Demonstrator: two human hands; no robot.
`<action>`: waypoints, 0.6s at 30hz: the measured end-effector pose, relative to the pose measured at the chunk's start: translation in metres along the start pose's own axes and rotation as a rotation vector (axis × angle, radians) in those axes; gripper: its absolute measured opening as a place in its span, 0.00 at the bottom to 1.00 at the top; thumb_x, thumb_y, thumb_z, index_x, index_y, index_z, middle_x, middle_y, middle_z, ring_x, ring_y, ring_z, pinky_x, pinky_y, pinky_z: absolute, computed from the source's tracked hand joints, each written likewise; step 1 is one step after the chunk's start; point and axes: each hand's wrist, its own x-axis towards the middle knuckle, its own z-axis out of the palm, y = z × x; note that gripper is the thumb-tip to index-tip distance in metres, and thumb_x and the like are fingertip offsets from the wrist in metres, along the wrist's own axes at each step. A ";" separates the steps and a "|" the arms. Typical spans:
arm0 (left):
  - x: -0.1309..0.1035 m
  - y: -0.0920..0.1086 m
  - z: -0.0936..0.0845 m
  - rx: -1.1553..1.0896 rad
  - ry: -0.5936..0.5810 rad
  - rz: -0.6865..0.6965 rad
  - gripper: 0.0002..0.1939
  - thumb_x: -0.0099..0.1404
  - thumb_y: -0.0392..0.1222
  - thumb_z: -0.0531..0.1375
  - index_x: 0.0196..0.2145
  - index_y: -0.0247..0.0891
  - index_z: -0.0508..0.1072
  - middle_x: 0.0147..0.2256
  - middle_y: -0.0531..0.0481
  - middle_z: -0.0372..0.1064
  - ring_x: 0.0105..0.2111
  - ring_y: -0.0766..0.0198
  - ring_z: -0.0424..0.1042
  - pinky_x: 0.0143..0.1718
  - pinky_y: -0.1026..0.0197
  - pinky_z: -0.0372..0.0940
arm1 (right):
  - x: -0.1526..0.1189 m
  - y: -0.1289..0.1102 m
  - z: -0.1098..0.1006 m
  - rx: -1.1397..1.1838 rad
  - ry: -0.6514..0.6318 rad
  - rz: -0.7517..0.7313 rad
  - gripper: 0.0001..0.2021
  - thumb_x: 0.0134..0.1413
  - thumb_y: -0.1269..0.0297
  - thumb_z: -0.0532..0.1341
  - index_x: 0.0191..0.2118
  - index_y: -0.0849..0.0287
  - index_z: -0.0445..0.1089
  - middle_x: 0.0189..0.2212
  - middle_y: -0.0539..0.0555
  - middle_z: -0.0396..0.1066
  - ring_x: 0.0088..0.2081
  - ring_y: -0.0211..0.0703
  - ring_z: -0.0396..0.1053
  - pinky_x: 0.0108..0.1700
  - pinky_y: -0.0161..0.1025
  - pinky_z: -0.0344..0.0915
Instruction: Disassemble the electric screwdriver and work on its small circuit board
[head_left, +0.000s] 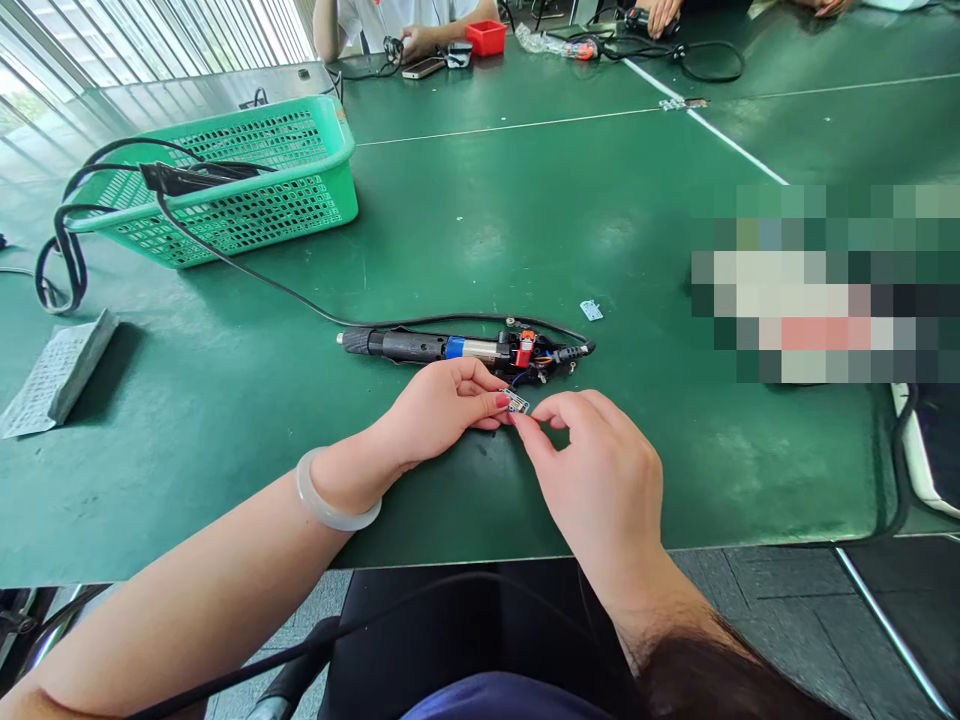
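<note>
In the head view, the left hand (442, 408) pinches a small board (516, 403) between thumb and fingers, just on the near side of an opened black tool (409, 346) lying on the green table (465, 240). The right hand (604, 470) brings thumb and forefinger together at the board's edge; whether they grip it, I cannot tell. Beyond the tool lies a light-coloured piece (591, 310); a green basket (330, 195) stands farther left.

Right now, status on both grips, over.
Left grip pinching small board. Right grip at its edge, hold unclear. Black wired tool lies just beyond.
</note>
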 end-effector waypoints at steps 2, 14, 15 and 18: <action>0.000 0.000 0.000 -0.019 -0.008 0.006 0.05 0.61 0.32 0.64 0.29 0.33 0.70 0.25 0.52 0.76 0.26 0.72 0.74 0.34 0.67 0.70 | 0.000 0.002 0.000 0.001 -0.004 -0.009 0.08 0.56 0.59 0.65 0.34 0.59 0.73 0.27 0.49 0.71 0.29 0.38 0.66 0.30 0.35 0.56; 0.001 0.000 0.000 -0.030 -0.011 -0.006 0.05 0.63 0.31 0.63 0.29 0.32 0.71 0.24 0.51 0.75 0.26 0.72 0.75 0.33 0.69 0.70 | 0.002 0.006 0.000 0.176 -0.153 0.054 0.08 0.55 0.63 0.65 0.39 0.57 0.78 0.27 0.50 0.73 0.26 0.38 0.66 0.28 0.36 0.59; 0.001 0.000 0.000 -0.029 -0.012 -0.004 0.05 0.63 0.31 0.63 0.30 0.32 0.71 0.24 0.51 0.75 0.26 0.72 0.75 0.33 0.69 0.70 | 0.003 0.007 -0.001 0.195 -0.161 0.065 0.06 0.54 0.64 0.65 0.38 0.57 0.78 0.26 0.49 0.73 0.25 0.37 0.65 0.27 0.36 0.58; 0.000 0.001 0.001 -0.018 -0.020 -0.005 0.05 0.62 0.31 0.63 0.29 0.32 0.71 0.24 0.51 0.75 0.26 0.72 0.74 0.32 0.69 0.70 | 0.006 0.008 -0.003 0.225 -0.175 0.092 0.04 0.52 0.65 0.66 0.35 0.56 0.77 0.25 0.47 0.71 0.23 0.36 0.63 0.26 0.35 0.57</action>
